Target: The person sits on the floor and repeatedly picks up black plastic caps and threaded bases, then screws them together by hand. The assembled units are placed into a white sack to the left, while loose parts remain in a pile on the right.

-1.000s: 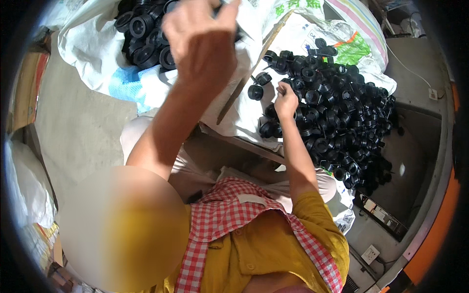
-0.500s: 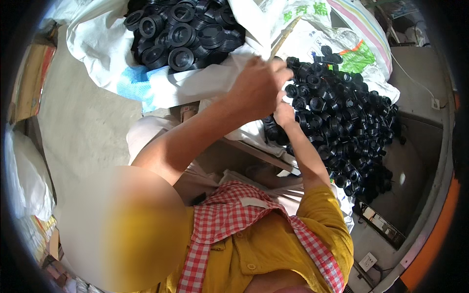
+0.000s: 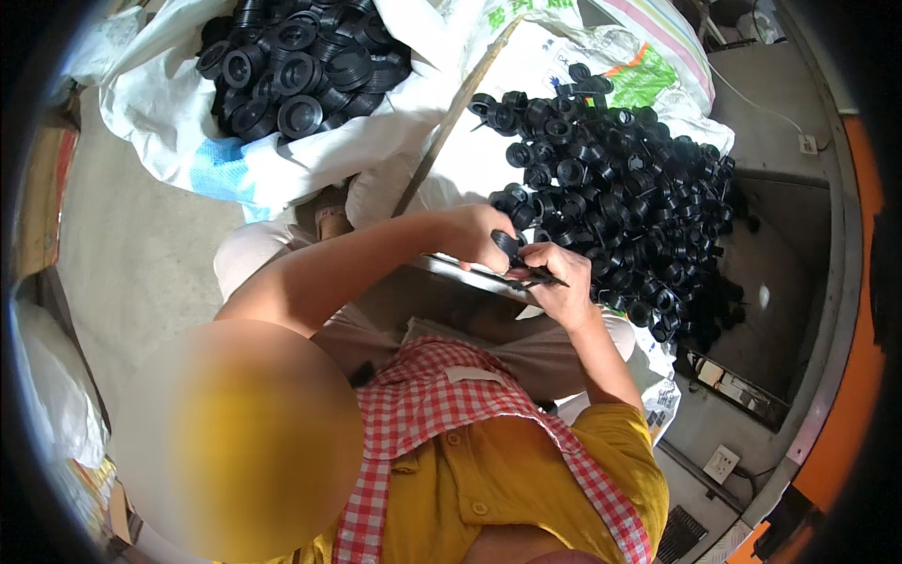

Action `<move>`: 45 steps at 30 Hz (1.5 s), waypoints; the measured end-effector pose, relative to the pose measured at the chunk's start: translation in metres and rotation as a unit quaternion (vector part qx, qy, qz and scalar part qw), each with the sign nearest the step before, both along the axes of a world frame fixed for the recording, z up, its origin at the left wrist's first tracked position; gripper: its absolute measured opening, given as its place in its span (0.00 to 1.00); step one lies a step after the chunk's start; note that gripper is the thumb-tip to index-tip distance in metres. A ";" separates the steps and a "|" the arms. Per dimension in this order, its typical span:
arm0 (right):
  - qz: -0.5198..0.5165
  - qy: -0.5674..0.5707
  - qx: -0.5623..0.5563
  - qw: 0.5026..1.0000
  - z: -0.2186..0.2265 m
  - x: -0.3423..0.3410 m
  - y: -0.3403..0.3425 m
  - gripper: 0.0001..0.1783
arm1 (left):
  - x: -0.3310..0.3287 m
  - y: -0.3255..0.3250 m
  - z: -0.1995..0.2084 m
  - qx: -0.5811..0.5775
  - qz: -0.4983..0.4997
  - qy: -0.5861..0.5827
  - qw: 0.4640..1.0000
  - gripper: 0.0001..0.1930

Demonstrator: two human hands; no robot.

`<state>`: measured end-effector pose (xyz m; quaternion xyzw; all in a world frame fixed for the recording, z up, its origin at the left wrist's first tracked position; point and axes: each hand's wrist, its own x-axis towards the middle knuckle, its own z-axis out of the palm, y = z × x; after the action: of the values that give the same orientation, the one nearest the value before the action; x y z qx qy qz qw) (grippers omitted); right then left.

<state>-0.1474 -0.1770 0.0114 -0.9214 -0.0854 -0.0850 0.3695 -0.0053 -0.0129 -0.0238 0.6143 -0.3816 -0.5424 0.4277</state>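
Note:
My left hand (image 3: 477,237) is closed around a round black ridged plastic part (image 3: 505,244), held just above the near-left edge of a heap of small black plastic parts (image 3: 648,207). Close against it, my right hand (image 3: 566,287) is closed on a thin dark pointed thing (image 3: 543,276), whose tip sticks out past the fingers. Its kind is not clear, and the fingers partly cover where it meets the ridged part. Both hands are over my lap, in front of the red-checked apron (image 3: 442,395).
At the far left a white woven sack (image 3: 160,113) holds many larger black ringed caps (image 3: 301,70). A wooden stick (image 3: 460,108) lies slanting beside the heap, which rests on white sacking (image 3: 479,155). A cardboard box (image 3: 45,197) stands at the left; a socket (image 3: 722,463) is at the lower right.
Both hands have come back toward my body from the heap's left edge. The ridged part and the thin dark thing now show between them. The whole view has shifted slightly.

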 end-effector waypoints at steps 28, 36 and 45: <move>-0.252 -0.056 0.641 0.723 -0.025 0.006 0.025 0.11 | -0.047 -0.006 0.004 -0.102 0.144 0.375 0.910 0.24; -0.323 -0.024 0.556 0.766 -0.043 0.047 0.024 0.14 | -0.015 -0.008 0.039 -0.186 0.267 0.068 0.943 0.17; -0.513 0.008 0.310 0.800 -0.176 0.029 -0.082 0.07 | 0.048 0.027 0.062 -0.090 0.301 -0.674 0.669 0.15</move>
<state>-0.1186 -0.2585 -0.1644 -0.6670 0.4337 -0.2772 0.5387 0.0430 0.0142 0.0382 0.8526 -0.4076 0.2143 0.2471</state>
